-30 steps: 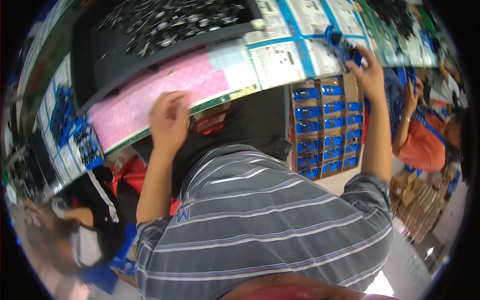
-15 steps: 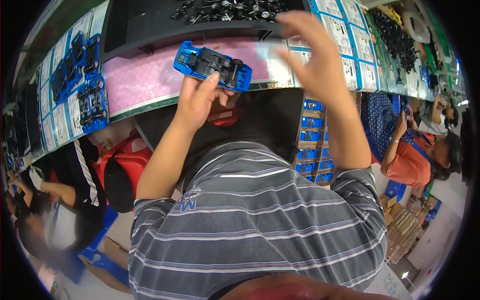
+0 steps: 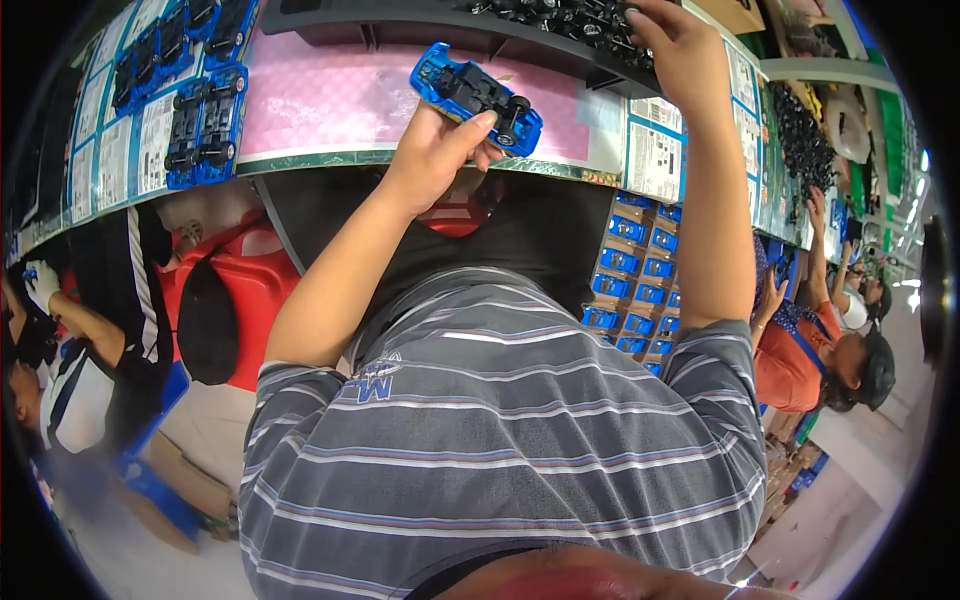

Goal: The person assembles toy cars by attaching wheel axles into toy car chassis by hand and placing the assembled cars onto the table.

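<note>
My left hand (image 3: 435, 150) holds a blue toy car (image 3: 476, 96) upside down, its black underside and wheels facing me, above the pink mat (image 3: 330, 100) on the workbench. My right hand (image 3: 680, 45) reaches up to the black tray (image 3: 450, 35) of small black parts (image 3: 560, 15) at the back of the bench; its fingers rest among the parts, and I cannot tell whether it grips one.
More blue toy cars (image 3: 205, 125) lie upside down on the bench at left. Stacked blue crates (image 3: 635, 275) stand under the bench on the right, a red stool (image 3: 230, 300) on the left. A person in orange (image 3: 810, 350) works at right, another person (image 3: 60, 370) at left.
My left hand has picked up the blue toy car and holds it over the pink mat. My right hand has moved from the bench's right side to the tray of black parts.
</note>
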### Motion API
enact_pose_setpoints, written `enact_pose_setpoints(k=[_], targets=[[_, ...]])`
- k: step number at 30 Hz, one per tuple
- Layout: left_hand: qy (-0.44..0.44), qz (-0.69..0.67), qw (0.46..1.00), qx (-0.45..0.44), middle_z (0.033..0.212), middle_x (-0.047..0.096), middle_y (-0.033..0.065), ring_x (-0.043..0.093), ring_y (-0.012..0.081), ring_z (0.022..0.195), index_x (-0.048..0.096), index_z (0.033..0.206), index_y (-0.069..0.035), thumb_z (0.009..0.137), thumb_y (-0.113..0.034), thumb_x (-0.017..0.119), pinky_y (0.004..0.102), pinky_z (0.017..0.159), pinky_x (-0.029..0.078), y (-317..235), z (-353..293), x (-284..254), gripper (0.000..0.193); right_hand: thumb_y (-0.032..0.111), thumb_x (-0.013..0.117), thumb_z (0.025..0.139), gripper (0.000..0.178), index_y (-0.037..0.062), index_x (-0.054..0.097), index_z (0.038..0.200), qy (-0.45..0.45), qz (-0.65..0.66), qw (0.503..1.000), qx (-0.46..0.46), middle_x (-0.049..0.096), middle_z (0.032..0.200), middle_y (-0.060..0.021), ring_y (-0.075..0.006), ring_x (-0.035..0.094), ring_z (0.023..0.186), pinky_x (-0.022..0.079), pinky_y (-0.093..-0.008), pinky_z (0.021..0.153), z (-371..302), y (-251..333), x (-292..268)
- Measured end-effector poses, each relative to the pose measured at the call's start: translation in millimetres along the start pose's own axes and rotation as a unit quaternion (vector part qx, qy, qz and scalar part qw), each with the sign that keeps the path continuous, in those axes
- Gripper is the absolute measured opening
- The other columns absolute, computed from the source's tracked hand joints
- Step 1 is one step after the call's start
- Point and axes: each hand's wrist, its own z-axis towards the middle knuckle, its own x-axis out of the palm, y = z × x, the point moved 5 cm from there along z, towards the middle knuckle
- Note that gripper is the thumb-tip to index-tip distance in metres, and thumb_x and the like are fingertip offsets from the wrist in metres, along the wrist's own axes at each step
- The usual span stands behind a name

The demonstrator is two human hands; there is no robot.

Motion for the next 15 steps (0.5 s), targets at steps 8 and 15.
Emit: enact_pose_setpoints(k=[8, 15], targets=[[0.009, 0.026, 1.000, -0.002, 0.102, 0.066, 0.0080, 0.067, 0.0144, 0.080, 0.045, 0.129, -0.003, 0.099, -0.016, 0.065, 0.0262, 0.064, 0.054, 3, -5, -1, 0.038, 0.013, 0.080, 0.083, 0.025, 0.0024, 0.071, 0.104, -0.136, -0.275, 0.952, 0.016, 0.069, 0.117, -0.0150, -0.0246, 0.070, 0.092, 0.057, -0.0350, 0.082, -36, 14, 91], [0.010, 0.153, 0.987, 0.051, 0.096, 0.064, 0.0059, 0.064, 0.0122, 0.077, 0.044, 0.131, -0.004, 0.098, -0.012, 0.066, 0.0277, 0.069, 0.054, -1, -7, 1, 0.040, 0.014, 0.084, 0.074, 0.036, -0.0014, 0.066, 0.102, -0.085, -0.311, 0.946, 0.027, 0.069, 0.106, -0.0171, -0.0305, 0.068, 0.100, 0.055, -0.0375, 0.087, -36, -3, 148]])
